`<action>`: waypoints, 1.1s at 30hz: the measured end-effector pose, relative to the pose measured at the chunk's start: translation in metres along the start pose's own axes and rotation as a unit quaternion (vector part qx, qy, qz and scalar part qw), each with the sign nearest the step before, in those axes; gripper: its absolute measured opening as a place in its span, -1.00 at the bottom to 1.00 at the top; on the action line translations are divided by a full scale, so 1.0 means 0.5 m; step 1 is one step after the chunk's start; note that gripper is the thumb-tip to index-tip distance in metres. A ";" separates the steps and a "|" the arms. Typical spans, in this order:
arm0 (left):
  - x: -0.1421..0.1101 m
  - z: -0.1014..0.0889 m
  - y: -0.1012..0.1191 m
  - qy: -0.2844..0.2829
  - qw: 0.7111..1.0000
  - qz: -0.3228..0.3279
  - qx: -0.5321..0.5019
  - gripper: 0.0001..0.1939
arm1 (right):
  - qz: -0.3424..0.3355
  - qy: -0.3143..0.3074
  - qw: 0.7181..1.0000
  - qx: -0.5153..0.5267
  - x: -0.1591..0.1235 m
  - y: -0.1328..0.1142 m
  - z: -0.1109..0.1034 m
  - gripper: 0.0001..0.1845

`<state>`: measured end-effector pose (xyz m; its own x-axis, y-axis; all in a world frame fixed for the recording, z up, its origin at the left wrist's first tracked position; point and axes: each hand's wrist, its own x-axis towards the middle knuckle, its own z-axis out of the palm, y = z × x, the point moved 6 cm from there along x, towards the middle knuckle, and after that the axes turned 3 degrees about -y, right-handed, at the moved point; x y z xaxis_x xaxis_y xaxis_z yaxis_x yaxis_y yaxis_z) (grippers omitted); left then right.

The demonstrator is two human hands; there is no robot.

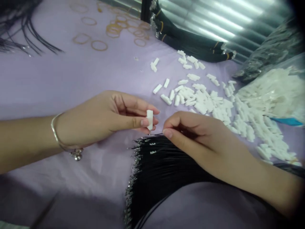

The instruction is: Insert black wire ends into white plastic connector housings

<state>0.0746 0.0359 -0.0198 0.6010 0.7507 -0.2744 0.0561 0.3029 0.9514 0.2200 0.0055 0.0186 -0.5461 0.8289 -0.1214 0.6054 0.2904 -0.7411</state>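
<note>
Between thumb and fingers, my left hand (126,114) pinches a small white plastic connector housing (149,119), held upright with its toothed edge showing. Just to its right, my right hand (190,130) has thumb and forefinger pressed together on a thin black wire (157,134). The wire's metal-tipped end points left, just below the housing, and seems apart from it. Under both hands lies a wide fan of black wires (162,171), their silvery crimped tips lined up along the left edge.
Many loose white connector housings (205,101) are heaped to the right, beside a clear bag (276,92) of pale parts. Yellow rubber bands (116,28) lie at the back. Bundled black wires (186,41) rest by the ribbed metal panel (209,19); more wires (30,35) hang far left.
</note>
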 end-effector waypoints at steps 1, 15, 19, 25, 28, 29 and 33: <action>0.000 -0.001 -0.002 0.010 1.000 -0.009 -0.013 -0.86 | 0.005 0.015 1.000 -0.021 0.001 0.004 -0.004 -0.83; 0.000 0.004 0.000 0.025 0.999 -0.041 0.004 -0.93 | 0.018 0.015 0.993 -0.120 0.008 0.027 0.006 -0.79; 0.000 0.003 0.002 0.032 0.999 -0.040 0.019 -0.93 | 0.010 0.013 0.993 -0.118 0.010 0.026 0.008 -0.80; 0.000 0.014 0.005 0.037 0.998 -0.033 0.033 -0.95 | 0.023 0.008 0.992 -0.128 0.014 0.023 0.011 -0.77; 0.001 0.014 0.005 0.057 0.997 -0.029 0.044 -0.95 | 0.028 0.003 0.991 -0.132 0.019 0.023 0.017 -0.77; 0.001 0.015 0.005 0.061 0.997 -0.030 0.046 -0.95 | 0.025 -0.002 0.991 -0.131 0.020 0.023 0.019 -0.76; 0.002 0.017 0.004 0.063 0.996 -0.040 0.043 -0.94 | 0.025 -0.008 0.990 -0.136 0.021 0.027 0.021 -0.76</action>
<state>0.0821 0.0324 -0.0172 0.4871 0.7954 -0.3606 0.1718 0.3176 0.9325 0.2163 0.0129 0.0004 -0.5199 0.8379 -0.1661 0.7643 0.3694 -0.5285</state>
